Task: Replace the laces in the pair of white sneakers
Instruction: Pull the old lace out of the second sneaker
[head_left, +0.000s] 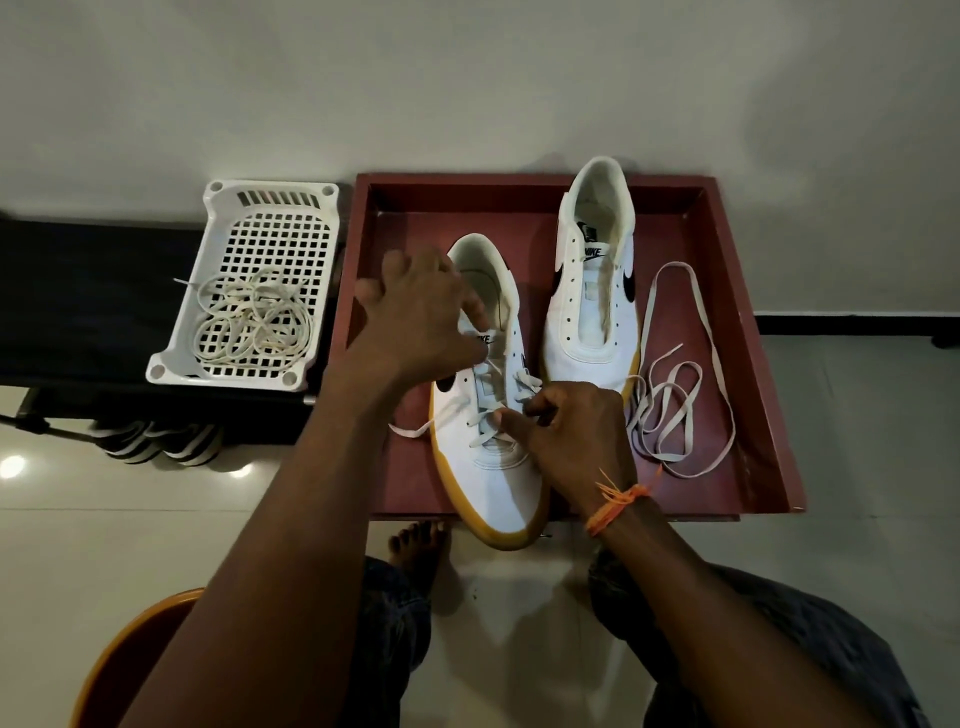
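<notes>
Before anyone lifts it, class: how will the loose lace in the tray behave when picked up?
The loose lace lies in slack loops, so it will likely flop and dangle. It looks thin and flat, so probably very light. Overlapping loops may snag or tangle.

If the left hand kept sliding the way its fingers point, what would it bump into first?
Probably the near wall of the red tray. The left hand rests on the nearer sneaker, fingers spread toward the upper left, where the white basket stands beyond. Depth is hard to judge.

Two sneakers (488, 415) (592, 275) and a loose lace (675, 374) lie in the tray (769, 405), mid-frame; the basket (249, 280) just left holds what seem to be laces (254, 322).
</notes>
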